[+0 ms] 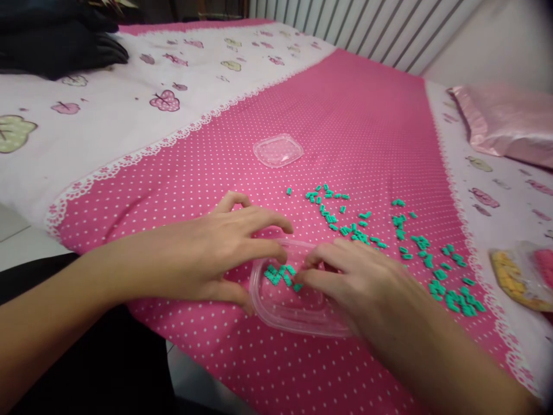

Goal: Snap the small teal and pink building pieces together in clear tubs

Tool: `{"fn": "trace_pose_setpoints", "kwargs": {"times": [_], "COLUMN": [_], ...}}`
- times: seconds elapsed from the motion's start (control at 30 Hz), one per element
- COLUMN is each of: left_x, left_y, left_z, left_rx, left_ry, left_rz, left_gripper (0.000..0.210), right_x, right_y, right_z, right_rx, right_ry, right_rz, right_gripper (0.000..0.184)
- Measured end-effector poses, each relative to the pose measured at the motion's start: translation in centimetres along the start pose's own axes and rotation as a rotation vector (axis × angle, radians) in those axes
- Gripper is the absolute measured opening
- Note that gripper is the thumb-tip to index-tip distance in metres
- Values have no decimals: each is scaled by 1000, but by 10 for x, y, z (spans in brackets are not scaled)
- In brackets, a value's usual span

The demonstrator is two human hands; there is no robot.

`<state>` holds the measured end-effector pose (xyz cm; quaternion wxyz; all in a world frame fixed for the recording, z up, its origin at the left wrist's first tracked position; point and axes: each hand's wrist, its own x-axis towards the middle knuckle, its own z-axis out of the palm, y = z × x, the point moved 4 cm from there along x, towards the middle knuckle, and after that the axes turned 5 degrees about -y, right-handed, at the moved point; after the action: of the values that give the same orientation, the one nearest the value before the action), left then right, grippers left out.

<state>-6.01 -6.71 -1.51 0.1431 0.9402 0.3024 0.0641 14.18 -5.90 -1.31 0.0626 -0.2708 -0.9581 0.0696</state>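
A clear plastic container (298, 314) sits on the pink dotted sheet, with several small green building pieces (273, 275) grouped on its bottom. My left hand (228, 248) is open over its left side, fingers apart and curved, the thumb close to the left rim. Whether that hand touches the container I cannot tell. Inside the container, my right hand (358, 282) pinches a small green piece (298, 286) between thumb and fingers. The rest of the right fingers are curled, and this hand covers the container's right side.
Many loose green pieces (358, 235) lie scattered on the pink sheet (207, 173) beyond and right of the container. A clear lid (279, 151) lies farther back. Bags of yellow pieces (512, 279) and pink pieces (545, 265) sit at the right edge, below a pink pillow (505, 121). Dark cloth (56, 43) lies upper left.
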Motion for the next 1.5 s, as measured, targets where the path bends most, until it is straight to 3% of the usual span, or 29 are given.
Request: {"fn": "trace_pose_setpoints", "kwargs": {"times": [0.4, 0.83, 1.23, 1.5], "left_x": [6, 8, 10, 9], "left_y": [2, 1, 3, 4], "left_z": [-3, -1, -2, 0], "left_rx": [-10, -35, -22, -14], "left_ry": [-14, 1, 2, 15], "left_rz": [-16, 2, 1, 0], "left_gripper": [32, 30, 27, 27], "right_x": [-6, 1, 5, 5], "right_y": [-1, -14, -12, -16], "right_z": [8, 11, 9, 19], "right_rx": [52, -24, 41, -62], "right_ry": [-75, -19, -36, 11], "right_rz": [-61, -183, -203, -155], "right_gripper": [25, 18, 17, 14]}}
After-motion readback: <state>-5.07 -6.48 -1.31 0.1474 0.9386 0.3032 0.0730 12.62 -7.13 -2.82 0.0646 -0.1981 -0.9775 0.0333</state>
